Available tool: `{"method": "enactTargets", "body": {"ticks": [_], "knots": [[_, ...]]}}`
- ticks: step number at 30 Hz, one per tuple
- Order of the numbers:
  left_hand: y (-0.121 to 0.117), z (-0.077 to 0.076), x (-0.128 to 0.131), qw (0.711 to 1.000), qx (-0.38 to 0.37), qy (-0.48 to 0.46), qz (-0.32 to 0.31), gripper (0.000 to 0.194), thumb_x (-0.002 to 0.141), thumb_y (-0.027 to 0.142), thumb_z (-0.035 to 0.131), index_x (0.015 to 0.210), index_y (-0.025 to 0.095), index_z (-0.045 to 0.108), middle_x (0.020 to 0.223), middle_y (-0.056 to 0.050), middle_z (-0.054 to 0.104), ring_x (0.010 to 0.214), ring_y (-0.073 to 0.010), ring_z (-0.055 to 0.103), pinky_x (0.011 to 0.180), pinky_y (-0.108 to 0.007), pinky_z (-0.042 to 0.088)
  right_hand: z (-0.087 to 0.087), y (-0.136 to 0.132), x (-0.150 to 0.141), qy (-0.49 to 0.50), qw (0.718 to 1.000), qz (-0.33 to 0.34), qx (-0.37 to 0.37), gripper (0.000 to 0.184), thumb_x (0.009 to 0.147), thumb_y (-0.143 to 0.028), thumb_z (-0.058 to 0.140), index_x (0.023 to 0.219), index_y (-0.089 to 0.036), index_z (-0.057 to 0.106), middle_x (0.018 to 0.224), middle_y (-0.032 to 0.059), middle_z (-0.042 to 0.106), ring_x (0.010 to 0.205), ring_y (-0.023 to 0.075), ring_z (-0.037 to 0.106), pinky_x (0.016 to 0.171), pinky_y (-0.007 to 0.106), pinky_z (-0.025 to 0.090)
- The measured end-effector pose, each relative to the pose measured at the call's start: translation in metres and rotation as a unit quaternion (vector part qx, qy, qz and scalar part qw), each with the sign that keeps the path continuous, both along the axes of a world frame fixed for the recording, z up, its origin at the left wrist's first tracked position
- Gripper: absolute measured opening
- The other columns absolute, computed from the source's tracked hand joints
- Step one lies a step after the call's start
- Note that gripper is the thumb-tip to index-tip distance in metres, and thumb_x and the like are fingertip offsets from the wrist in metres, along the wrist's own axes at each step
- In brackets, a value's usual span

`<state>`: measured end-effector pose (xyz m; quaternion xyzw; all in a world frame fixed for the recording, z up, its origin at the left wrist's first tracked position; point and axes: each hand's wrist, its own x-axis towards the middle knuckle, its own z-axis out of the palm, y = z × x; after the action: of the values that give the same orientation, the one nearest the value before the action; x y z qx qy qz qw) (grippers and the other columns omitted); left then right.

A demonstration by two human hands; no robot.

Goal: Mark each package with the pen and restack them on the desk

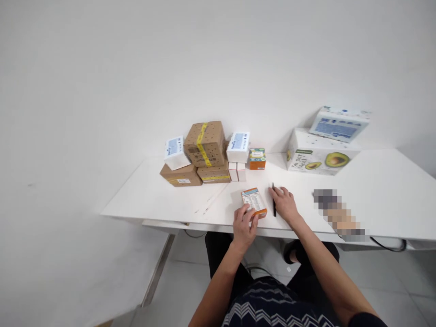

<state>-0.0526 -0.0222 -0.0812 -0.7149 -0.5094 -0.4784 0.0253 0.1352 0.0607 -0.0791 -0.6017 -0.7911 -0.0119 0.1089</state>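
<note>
Toward the left end of the table (136, 200), brown cartons (205, 156) and a white pack (177, 155) stand stacked near the back edge; just right of them, another white pack (238, 147) sits above two slim white boxes (233, 173), with a green-and-orange box (258, 160) beside these; nearer you, close to the front edge, lies the small orange box (252, 200), its white printed panel facing up; your left hand (243, 228) has its fingers bent over the near part of that box, the thumb at its near end; how hard they press, I cannot tell; the box looks like thin card, so expect it to be fairly light, stiff along its edges and softer mid-panel; take it by its two long sides, close to the corners, since pushing on the broad face may dent it; to its right, your right hand (285, 204) curls over the black pen (274, 209); whether it pinches the pen or only covers it, I cannot tell; the pen is probably hard, light and apt to roll, so hold its middle; farther right, toward the back edge, a white-and-blue pack (340, 125) tops the avocado carton (318, 157); a blurred object (340, 215) lies by the front edge.
</note>
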Motion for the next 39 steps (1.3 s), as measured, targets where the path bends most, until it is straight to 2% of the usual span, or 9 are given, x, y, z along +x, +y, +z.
{"method": "enactTargets", "body": {"ticks": [6,12,15,20,24,27,30,35,39], "knots": [[0.002,-0.002,-0.001,1.000,0.005,0.000,-0.019,0.021,0.089,0.017,0.054,0.109,0.016,0.061,0.114,-0.014,0.057,0.107,-0.0228,0.056,0.089,-0.039,0.052,0.014,-0.022,0.032,-0.005,0.996,-0.090,0.009,0.050,0.089,-0.016,0.040,0.138,-0.022,0.047,0.135,0.0156,0.053,0.119,0.0329,0.045,0.088,0.045,0.043],[0.000,-0.004,0.001,1.000,0.015,-0.003,-0.015,0.022,0.089,0.016,0.053,0.109,0.016,0.060,0.115,-0.014,0.057,0.106,-0.0221,0.057,0.089,-0.039,0.052,0.023,-0.062,0.116,0.042,0.922,-0.381,-0.046,0.070,0.080,-0.064,0.045,0.136,-0.022,0.046,0.136,0.0262,0.041,0.120,0.0477,0.040,0.082,0.062,0.038],[0.000,-0.004,0.001,1.000,0.014,-0.002,-0.014,0.021,0.090,0.018,0.052,0.109,0.016,0.061,0.114,-0.013,0.058,0.104,-0.0217,0.057,0.088,-0.038,0.053,0.015,-0.067,0.142,0.087,0.917,-0.377,-0.098,0.074,0.075,-0.070,0.044,0.132,-0.022,0.050,0.132,0.0230,0.047,0.119,0.0475,0.041,0.085,0.062,0.037],[0.000,-0.005,-0.001,1.000,0.011,-0.005,-0.015,0.022,0.091,0.018,0.050,0.110,0.017,0.061,0.115,-0.013,0.059,0.104,-0.0220,0.058,0.087,-0.039,0.054,0.005,-0.059,0.150,0.163,0.929,-0.331,-0.039,0.062,0.068,-0.059,0.058,0.117,-0.022,0.063,0.115,0.0275,0.057,0.111,0.0527,0.045,0.076,0.068,0.036],[0.000,-0.005,-0.002,1.000,0.012,-0.006,-0.014,0.022,0.091,0.019,0.049,0.108,0.017,0.062,0.114,-0.013,0.061,0.104,-0.0216,0.060,0.086,-0.039,0.055,0.013,-0.060,0.146,0.191,0.912,-0.362,-0.028,0.063,0.061,-0.052,0.069,0.117,-0.023,0.065,0.113,0.0329,0.057,0.112,0.0550,0.046,0.073,0.067,0.035],[-0.001,-0.006,-0.003,1.000,0.004,-0.003,-0.009,0.022,0.092,0.020,0.048,0.108,0.018,0.063,0.114,-0.012,0.061,0.104,-0.0213,0.060,0.087,-0.039,0.055,0.024,-0.069,0.139,0.271,0.888,-0.370,-0.040,0.064,0.060,-0.052,0.070,0.117,-0.025,0.064,0.107,0.0260,0.063,0.107,0.0485,0.054,0.080,0.065,0.039],[-0.001,-0.007,-0.003,1.000,0.006,-0.007,-0.010,0.022,0.092,0.020,0.048,0.107,0.018,0.063,0.115,-0.012,0.061,0.105,-0.0210,0.059,0.087,-0.038,0.055,0.042,-0.080,0.120,0.479,0.802,-0.347,-0.088,0.058,0.063,-0.050,0.067,0.117,-0.028,0.063,0.104,0.0144,0.068,0.096,0.0367,0.063,0.082,0.055,0.048],[-0.001,-0.006,-0.003,1.000,0.003,-0.007,-0.008,0.022,0.091,0.019,0.049,0.107,0.018,0.063,0.115,-0.011,0.061,0.103,-0.0205,0.060,0.087,-0.038,0.055,0.081,-0.100,0.061,0.805,0.476,-0.245,-0.254,0.046,0.075,-0.053,0.049,0.107,-0.024,0.067,0.111,0.0118,0.071,0.087,0.0265,0.069,0.071,0.040,0.058],[-0.005,0.000,-0.001,1.000,-0.003,-0.004,-0.006,0.022,0.091,0.020,0.048,0.109,0.017,0.061,0.116,-0.013,0.060,0.106,-0.0220,0.058,0.089,-0.040,0.054,0.095,-0.111,0.013,0.858,0.323,-0.170,-0.362,0.048,0.079,-0.055,0.052,0.107,-0.019,0.068,0.100,0.0127,0.074,0.078,0.0273,0.072,0.069,0.044,0.059]]}}
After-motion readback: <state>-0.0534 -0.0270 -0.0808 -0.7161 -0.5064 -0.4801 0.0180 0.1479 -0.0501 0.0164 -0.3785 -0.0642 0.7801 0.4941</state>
